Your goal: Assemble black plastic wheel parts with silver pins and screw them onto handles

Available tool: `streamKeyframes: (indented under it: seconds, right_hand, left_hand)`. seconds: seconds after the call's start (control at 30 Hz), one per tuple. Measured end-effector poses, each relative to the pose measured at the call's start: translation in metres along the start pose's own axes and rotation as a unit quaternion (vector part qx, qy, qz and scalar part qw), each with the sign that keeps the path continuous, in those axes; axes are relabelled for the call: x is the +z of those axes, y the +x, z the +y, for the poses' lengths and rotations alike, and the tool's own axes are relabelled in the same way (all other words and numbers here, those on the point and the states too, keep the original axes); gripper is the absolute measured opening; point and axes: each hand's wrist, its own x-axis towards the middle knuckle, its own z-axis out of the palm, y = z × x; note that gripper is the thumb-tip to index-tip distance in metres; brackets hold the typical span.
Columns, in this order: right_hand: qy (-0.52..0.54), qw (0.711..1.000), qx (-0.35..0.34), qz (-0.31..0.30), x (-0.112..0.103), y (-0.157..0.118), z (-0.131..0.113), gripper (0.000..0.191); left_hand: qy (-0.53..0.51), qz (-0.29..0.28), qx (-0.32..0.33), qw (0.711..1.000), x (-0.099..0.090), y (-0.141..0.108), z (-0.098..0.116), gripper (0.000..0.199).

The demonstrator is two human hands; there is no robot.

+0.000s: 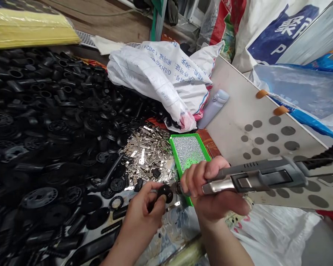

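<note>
My left hand (147, 207) pinches a small round black plastic part (165, 193) between thumb and fingers. My right hand (208, 184) is wrapped round a grey electric screwdriver (255, 175), held nearly level with its cable off to the right. The screwdriver's tip (175, 187) points left and meets or nearly meets the black part; the exact contact is too small to tell. Just beyond both hands lies a heap of flat shiny metal strips (148, 155). Beside it, partly behind my right hand, sits a green tray (175, 155) holding many tiny silvery screws (190, 147).
Black plastic parts (44, 111) are piled over the whole left side. A white printed sack (161, 70) lies at the back, with a lavender flask (213, 107) beside it. A pale panel with round holes (230, 96) slants along the right. Yellow wrapped sheets (30, 27) lie far left.
</note>
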Motion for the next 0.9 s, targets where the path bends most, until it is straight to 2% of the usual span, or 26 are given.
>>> streamKeyframes:
  seconds: [0.37, 0.63, 0.8, 0.9]
  right_hand:
    - [0.024, 1.000, 0.005, -0.007, -0.001, -0.002, 0.006, 0.049]
    - [0.040, 0.999, 0.011, -0.009, 0.001, -0.002, 0.005, 0.043]
    - [0.074, 0.997, 0.013, -0.026, -0.001, -0.005, 0.006, 0.041]
    - [0.069, 0.997, 0.013, -0.039, -0.003, -0.006, 0.007, 0.046]
  left_hand:
    - [0.013, 0.001, 0.009, 1.000, 0.000, 0.002, -0.009, 0.025]
    - [0.010, 0.005, -0.014, 1.000, 0.000, -0.003, 0.004, 0.022]
    - [0.018, 0.008, -0.018, 1.000, 0.000, 0.000, 0.000, 0.023]
    - [0.026, -0.008, -0.027, 0.999, -0.001, 0.002, -0.002, 0.026]
